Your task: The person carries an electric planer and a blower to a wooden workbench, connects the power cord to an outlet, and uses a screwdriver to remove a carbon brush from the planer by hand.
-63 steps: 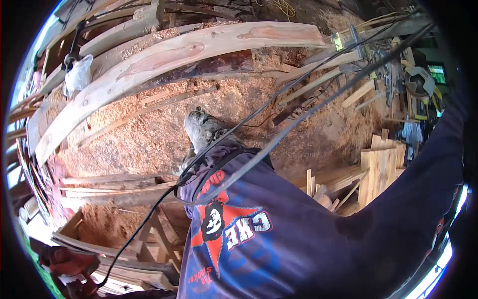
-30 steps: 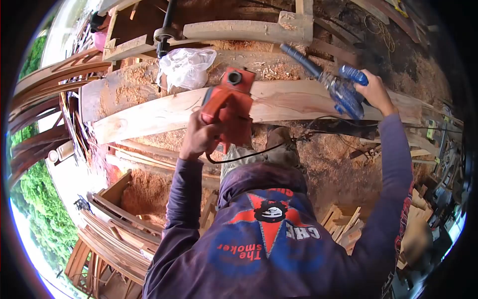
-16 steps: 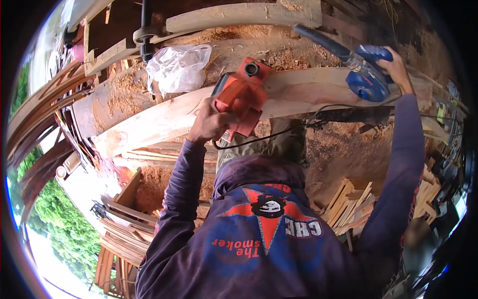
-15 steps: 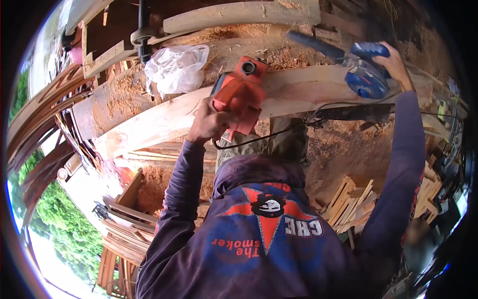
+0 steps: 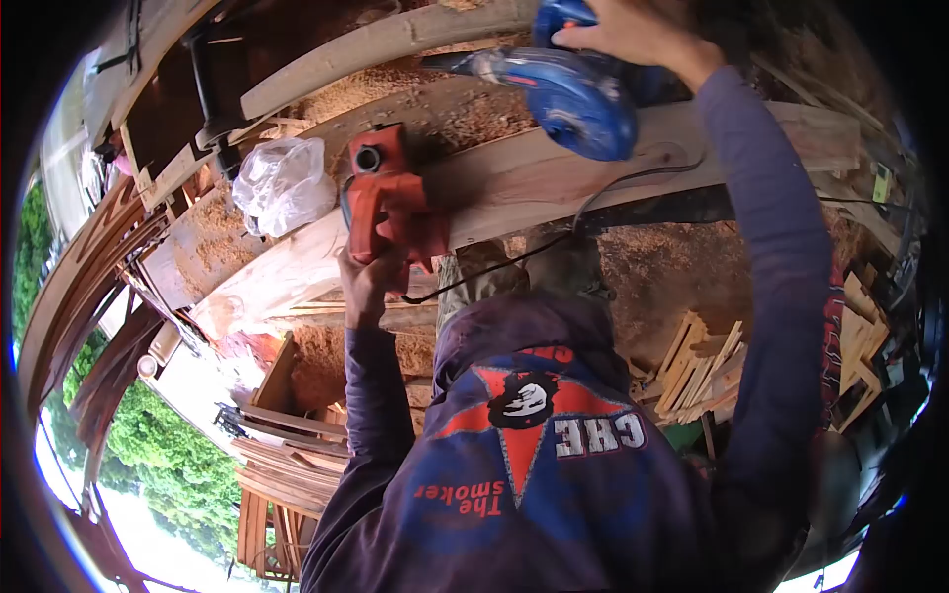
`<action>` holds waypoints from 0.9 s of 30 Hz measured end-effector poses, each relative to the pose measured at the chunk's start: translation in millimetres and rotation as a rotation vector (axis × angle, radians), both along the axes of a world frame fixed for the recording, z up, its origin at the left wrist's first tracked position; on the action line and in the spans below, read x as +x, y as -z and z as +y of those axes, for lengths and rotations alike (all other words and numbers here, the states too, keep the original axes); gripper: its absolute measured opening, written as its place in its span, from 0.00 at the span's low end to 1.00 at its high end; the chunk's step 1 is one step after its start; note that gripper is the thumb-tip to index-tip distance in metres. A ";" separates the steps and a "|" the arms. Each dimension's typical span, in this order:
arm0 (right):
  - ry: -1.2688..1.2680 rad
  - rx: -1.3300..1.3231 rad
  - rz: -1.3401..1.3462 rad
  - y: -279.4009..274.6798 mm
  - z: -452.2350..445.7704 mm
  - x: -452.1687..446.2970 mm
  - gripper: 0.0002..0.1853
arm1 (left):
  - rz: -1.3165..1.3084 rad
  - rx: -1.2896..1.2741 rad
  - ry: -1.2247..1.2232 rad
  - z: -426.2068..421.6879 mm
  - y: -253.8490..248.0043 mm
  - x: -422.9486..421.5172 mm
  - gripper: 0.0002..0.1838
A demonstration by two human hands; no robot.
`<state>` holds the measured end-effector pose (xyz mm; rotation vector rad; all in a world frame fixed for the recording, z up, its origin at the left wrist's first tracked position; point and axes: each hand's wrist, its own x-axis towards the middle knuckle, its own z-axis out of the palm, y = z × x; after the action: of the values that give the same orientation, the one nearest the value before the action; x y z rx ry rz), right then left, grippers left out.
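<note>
"what did the hands have?"

"the left hand (image 5: 366,281), left of centre, was wrapped around a red power planer (image 5: 382,210) over a curved pale wooden plank (image 5: 494,196). the right hand (image 5: 647,38), at upper right, was curled around a blue plastic blower (image 5: 583,104)."

"any danger?"

"a snag in the black cord (image 5: 494,273) by the legs (image 5: 561,272) could've jerked the planer askew. spinning blades could've caught the crumpled clear plastic bag (image 5: 285,186) nearby."

"were they spinning?"

"couldn't tell."
</note>
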<state>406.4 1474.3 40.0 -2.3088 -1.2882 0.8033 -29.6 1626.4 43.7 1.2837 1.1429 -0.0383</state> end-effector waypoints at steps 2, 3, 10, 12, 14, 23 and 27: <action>-0.027 -0.014 -0.021 6.0 -2.4 4.8 0.27 | 0.026 0.033 -0.010 -2.8 8.5 -7.8 0.16; 0.022 -0.071 0.030 -3.7 0.2 4.9 0.29 | 0.055 0.068 -0.025 -4.1 7.9 -7.1 0.12; 0.493 0.397 0.293 -5.3 -103.8 27.2 0.27 | 0.065 0.354 -0.095 -27.3 20.5 -6.9 0.19; 0.911 0.794 0.262 6.2 -163.4 10.1 0.16 | -0.102 0.385 -0.053 -40.7 23.3 0.4 0.26; 1.295 0.702 0.120 35.9 -232.1 -38.5 0.15 | -0.123 0.480 -0.172 -63.2 18.8 8.3 0.34; 0.623 -0.018 0.408 124.2 -198.9 -297.2 0.21 | -0.189 0.546 0.756 -162.6 1.7 43.6 0.21; 0.747 -0.108 0.304 123.6 -192.7 -314.1 0.15 | 0.055 0.635 1.071 -217.0 95.8 23.8 0.24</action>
<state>92.3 1281.6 -83.6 -2.3550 -0.2116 0.9001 -5.8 1409.4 -52.1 2.3566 0.3835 -0.5357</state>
